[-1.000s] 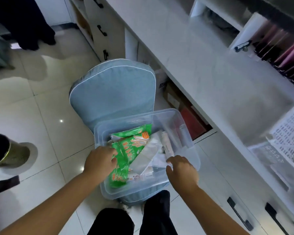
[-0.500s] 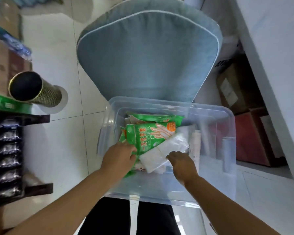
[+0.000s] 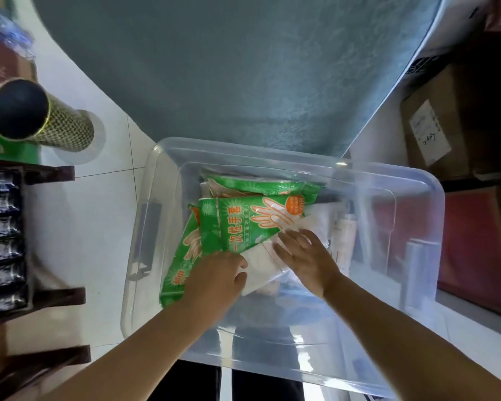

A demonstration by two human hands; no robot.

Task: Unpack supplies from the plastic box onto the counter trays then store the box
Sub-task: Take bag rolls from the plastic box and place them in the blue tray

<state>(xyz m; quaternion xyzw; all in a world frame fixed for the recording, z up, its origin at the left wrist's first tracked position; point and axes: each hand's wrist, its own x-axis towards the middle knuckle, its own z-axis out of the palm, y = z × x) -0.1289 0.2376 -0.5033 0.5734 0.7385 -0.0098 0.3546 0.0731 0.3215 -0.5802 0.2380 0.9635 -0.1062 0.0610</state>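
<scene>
Box: clear plastic box (image 3: 417, 180) sits on the blue cushioned chair (image 3: 243, 82), still loaded.
Left hand (image 3: 214, 282): curled round the green plastic glove packets (image 3: 243, 224).
Right hand (image 3: 304, 259): off the rim now, flat fingers pressing the white soft packet (image 3: 261, 264).
Meaning: the first lift looks close, I'd say.

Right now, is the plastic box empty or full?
Partly full: green glove packets and a white pack lie inside the plastic box.

Shop, stocked packet rack (image 3: 1, 227), cardboard boxes (image 3: 446, 117)
</scene>
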